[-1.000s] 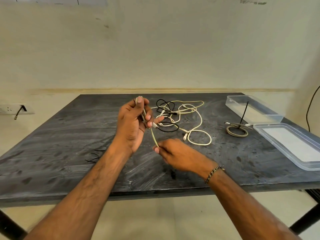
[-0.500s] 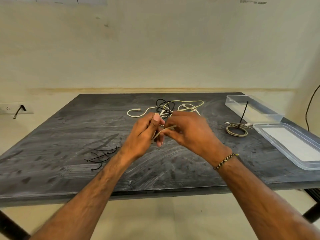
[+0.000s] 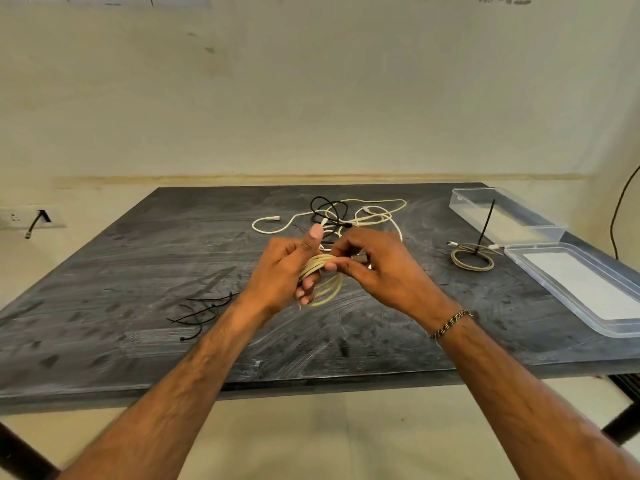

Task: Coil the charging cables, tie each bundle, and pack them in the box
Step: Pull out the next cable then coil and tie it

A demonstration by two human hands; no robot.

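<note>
Both hands gripping beige cable coil (image 3: 320,271), left hand (image 3: 282,271) thumb raised, right hand (image 3: 377,268) pinching

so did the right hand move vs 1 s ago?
Yes. The right hand went up and away from the near table edge, toward the loose cable pile, meeting the left hand.
</note>
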